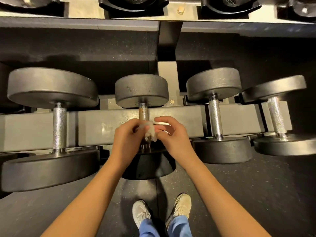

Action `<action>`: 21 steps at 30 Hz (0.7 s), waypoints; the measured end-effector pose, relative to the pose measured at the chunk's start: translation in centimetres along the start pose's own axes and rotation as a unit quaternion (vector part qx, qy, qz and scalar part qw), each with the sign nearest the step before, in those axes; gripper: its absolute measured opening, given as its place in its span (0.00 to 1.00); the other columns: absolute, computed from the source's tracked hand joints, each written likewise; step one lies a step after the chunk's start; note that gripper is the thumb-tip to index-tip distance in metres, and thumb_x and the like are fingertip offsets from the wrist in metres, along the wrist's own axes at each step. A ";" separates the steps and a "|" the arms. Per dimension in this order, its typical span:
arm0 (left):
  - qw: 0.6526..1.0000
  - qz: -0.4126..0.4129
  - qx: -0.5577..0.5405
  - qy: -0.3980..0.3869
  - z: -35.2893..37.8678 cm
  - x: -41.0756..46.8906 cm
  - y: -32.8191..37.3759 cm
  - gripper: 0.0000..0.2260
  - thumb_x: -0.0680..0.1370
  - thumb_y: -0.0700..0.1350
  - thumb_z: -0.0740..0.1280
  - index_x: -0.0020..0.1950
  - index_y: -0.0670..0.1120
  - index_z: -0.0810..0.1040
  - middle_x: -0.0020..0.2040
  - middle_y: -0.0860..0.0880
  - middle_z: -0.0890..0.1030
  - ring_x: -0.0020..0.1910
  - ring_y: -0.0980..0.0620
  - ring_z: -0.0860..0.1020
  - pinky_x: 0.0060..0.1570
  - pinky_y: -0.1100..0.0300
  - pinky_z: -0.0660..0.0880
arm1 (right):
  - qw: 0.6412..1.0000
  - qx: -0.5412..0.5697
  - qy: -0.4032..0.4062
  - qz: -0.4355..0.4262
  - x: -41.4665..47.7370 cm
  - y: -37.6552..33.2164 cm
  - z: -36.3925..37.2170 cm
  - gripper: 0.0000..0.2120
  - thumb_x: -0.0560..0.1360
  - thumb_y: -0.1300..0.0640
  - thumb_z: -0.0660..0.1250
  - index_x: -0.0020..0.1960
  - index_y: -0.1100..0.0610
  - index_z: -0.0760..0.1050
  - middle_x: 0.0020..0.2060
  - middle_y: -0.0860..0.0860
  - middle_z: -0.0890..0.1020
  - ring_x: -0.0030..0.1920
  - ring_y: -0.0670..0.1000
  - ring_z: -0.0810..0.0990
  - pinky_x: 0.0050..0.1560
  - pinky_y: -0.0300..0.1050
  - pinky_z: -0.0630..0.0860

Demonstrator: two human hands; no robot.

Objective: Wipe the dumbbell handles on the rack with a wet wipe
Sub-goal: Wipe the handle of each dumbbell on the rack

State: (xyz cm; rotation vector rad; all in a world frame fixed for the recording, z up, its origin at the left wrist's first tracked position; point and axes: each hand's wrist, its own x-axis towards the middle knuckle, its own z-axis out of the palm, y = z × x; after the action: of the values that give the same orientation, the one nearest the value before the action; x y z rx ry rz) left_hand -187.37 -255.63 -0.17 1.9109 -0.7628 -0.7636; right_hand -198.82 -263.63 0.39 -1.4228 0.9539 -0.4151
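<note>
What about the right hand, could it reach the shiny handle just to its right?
Probably yes. The right hand sits close beside that handle, with only bare rack beam between them and nothing over the handle. It seems to be pinching the wipe, so it might have to let go first.

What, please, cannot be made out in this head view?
Head view:
- Near end of the second dumbbell's handle: covered by the left hand, right hand and wet wipe.
- Whether the right hand pinches the wipe: its curled fingers hide the contact.
- Upper-shelf dumbbells: cut off by the top edge.
- White object beneath right hand: mostly hidden.
</note>
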 end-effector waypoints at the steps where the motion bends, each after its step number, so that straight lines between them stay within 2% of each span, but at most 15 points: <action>1: 1.000 -0.001 0.016 0.025 -0.3 0.4 -0.3 0.11 0.79 0.40 0.65 0.41 0.54 0.79 0.40 0.55 0.81 0.41 0.59 0.78 0.41 0.66 0.73 | 0.999 -0.044 0.023 -0.007 -0.1 0.4 0.2 0.12 0.74 0.67 0.65 0.53 0.54 0.77 0.50 0.49 0.79 0.51 0.43 0.79 0.51 0.35 0.74; 4: 0.995 0.006 0.057 0.082 -0.8 2.2 -1.0 0.09 0.78 0.43 0.66 0.38 0.52 0.78 0.42 0.53 0.80 0.43 0.57 0.76 0.44 0.68 0.69 | 0.966 -0.248 0.059 -0.032 -1.0 2.0 1.8 0.12 0.78 0.55 0.64 0.60 0.58 0.76 0.58 0.51 0.76 0.58 0.48 0.74 0.58 0.42 0.71; 7: 0.992 0.007 0.091 0.090 -0.2 4.1 -1.5 0.06 0.77 0.45 0.67 0.41 0.49 0.79 0.47 0.49 0.79 0.46 0.58 0.73 0.44 0.70 0.66 | 0.951 -0.300 0.071 -0.027 -1.6 3.1 3.3 0.14 0.80 0.52 0.61 0.58 0.59 0.77 0.58 0.55 0.78 0.62 0.54 0.73 0.62 0.49 0.70; 11: 0.995 -0.066 0.027 0.074 1.0 4.1 -2.0 0.09 0.78 0.47 0.64 0.39 0.45 0.75 0.39 0.48 0.78 0.39 0.49 0.76 0.42 0.48 0.75 | 0.935 -0.343 0.086 0.011 -1.4 3.3 3.4 0.18 0.81 0.49 0.58 0.66 0.58 0.73 0.69 0.55 0.71 0.71 0.54 0.65 0.71 0.50 0.61; 13: 0.996 -0.057 0.028 0.057 1.0 3.3 -2.4 0.11 0.79 0.45 0.63 0.38 0.44 0.74 0.39 0.46 0.77 0.38 0.48 0.76 0.43 0.44 0.75 | 0.931 -0.355 0.088 0.019 -1.3 3.0 3.5 0.19 0.81 0.49 0.56 0.67 0.57 0.72 0.70 0.55 0.69 0.72 0.54 0.63 0.71 0.50 0.58; 15: 0.997 -0.036 0.050 0.035 0.6 2.9 -2.8 0.10 0.79 0.44 0.63 0.39 0.42 0.74 0.40 0.45 0.76 0.38 0.49 0.74 0.43 0.46 0.75 | 0.930 -0.354 0.094 0.032 -1.1 2.8 3.8 0.19 0.82 0.49 0.55 0.67 0.56 0.72 0.71 0.53 0.68 0.73 0.53 0.61 0.72 0.50 0.56; 18: 0.995 0.005 0.102 -0.003 0.1 3.1 -2.9 0.07 0.77 0.43 0.67 0.41 0.42 0.74 0.41 0.46 0.74 0.39 0.50 0.72 0.40 0.55 0.71 | 0.930 -0.351 0.109 0.024 -0.8 3.0 4.1 0.20 0.81 0.46 0.53 0.65 0.55 0.74 0.70 0.52 0.70 0.72 0.52 0.63 0.71 0.52 0.58; 21: 0.994 -0.004 0.106 0.009 0.0 3.6 -2.5 0.07 0.77 0.42 0.66 0.39 0.45 0.73 0.37 0.51 0.74 0.36 0.53 0.72 0.36 0.61 0.69 | 0.929 -0.345 0.137 -0.002 -0.9 3.3 4.5 0.30 0.76 0.40 0.45 0.62 0.55 0.76 0.66 0.52 0.74 0.70 0.51 0.67 0.70 0.54 0.61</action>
State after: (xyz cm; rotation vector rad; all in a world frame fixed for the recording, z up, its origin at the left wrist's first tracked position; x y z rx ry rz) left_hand -184.67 -257.43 -3.18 2.1095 -0.8535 -0.6916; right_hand -196.91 -259.61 -3.05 -2.0347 1.4118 -0.2930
